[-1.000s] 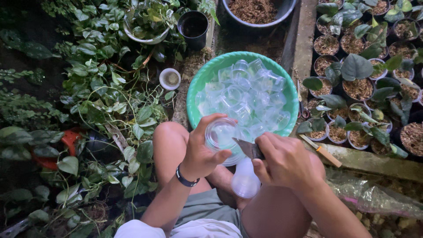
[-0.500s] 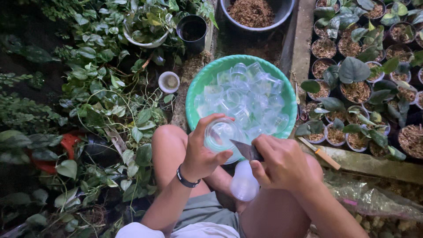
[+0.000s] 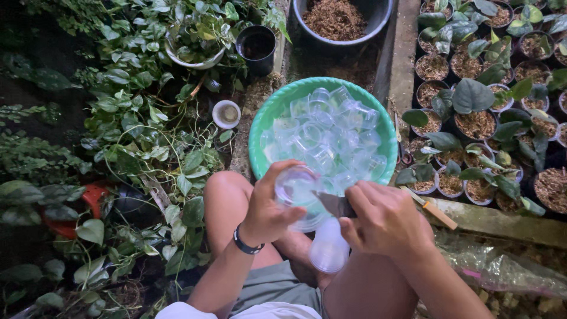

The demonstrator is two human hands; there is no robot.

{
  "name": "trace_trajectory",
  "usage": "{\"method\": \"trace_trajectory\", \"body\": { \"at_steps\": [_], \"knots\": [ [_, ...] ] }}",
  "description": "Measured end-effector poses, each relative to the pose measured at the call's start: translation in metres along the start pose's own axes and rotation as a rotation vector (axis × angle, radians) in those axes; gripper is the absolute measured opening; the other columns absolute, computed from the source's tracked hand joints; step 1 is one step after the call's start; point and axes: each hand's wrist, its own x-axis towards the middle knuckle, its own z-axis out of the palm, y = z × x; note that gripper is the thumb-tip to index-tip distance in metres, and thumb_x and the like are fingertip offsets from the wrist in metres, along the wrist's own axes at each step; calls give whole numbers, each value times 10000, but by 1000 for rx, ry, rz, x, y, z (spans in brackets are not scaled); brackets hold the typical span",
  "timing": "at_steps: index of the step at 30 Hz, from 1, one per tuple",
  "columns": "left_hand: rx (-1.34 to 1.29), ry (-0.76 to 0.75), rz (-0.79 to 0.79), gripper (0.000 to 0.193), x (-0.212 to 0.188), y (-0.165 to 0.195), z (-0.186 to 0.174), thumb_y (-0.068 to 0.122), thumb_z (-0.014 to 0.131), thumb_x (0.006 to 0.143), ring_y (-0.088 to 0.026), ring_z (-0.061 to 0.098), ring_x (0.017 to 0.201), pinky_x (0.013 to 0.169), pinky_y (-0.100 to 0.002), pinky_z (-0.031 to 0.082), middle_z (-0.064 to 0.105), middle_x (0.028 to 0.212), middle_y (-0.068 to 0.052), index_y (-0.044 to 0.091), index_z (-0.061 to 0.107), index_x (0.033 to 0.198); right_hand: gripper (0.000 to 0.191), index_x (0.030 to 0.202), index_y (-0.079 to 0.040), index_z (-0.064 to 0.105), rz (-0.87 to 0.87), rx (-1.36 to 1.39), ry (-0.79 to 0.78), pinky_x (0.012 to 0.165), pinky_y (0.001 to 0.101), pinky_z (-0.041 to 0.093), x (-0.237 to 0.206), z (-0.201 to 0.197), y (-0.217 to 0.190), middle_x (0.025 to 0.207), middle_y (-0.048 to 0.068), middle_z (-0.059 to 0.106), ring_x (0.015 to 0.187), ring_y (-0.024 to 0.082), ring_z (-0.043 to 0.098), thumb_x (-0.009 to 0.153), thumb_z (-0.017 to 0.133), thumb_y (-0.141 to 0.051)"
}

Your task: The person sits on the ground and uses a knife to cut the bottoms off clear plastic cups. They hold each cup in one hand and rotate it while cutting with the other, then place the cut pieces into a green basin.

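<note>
My left hand (image 3: 267, 211) grips a clear plastic cup (image 3: 297, 188), held over my knees with its bottom turned toward me. My right hand (image 3: 385, 220) holds a small knife (image 3: 333, 204) whose blade touches the cup. Just beyond the hands sits a green plastic basin (image 3: 263, 125) filled with several clear plastic cups (image 3: 331, 133). A stack of clear cups (image 3: 328, 248) rests between my legs under the hands. A dark band is on my left wrist.
Leafy vines (image 3: 142, 136) crowd the left side. A black pot (image 3: 256, 47) and a large tub of brown potting mix (image 3: 339, 18) stand at the back. Rows of small potted seedlings (image 3: 472, 112) fill the right. Another knife with a wooden handle (image 3: 436, 211) lies beside a concrete ledge.
The hands stay together on the cup with only slight shifts; the view has moved a little. Nothing was picked up or let go.
</note>
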Motion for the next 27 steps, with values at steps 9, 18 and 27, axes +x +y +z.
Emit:
{"method": "trace_trajectory", "body": {
  "at_steps": [9, 18, 27],
  "knots": [
    [99, 26, 87, 894, 2, 13, -13, 643, 783, 880, -242, 651, 1296, 1113, -380, 533, 663, 1366, -157, 24, 471, 1445, 391, 993, 8, 587, 186, 209, 272, 562, 429, 467, -20, 9, 23, 667, 126, 529, 553, 319, 577, 977, 483, -369],
    [410, 8, 192, 880, 14, 0, 17, 690, 641, 862, -245, 589, 1244, 1117, -389, 462, 571, 1324, -117, 36, 552, 1443, 489, 1266, -8, 607, 237, 398, 238, 667, 386, 500, -21, 5, 11, 796, 106, 604, 696, 290, 623, 917, 633, -349],
    [6, -8, 197, 768, 42, -31, 28, 574, 631, 989, -259, 542, 1352, 1220, -387, 370, 575, 1428, -156, -10, 424, 1442, 469, 1260, -38, 632, 220, 407, 321, 836, 349, 537, 17, -9, -2, 1024, 110, 631, 919, 255, 654, 883, 819, -244]
  ]
}}
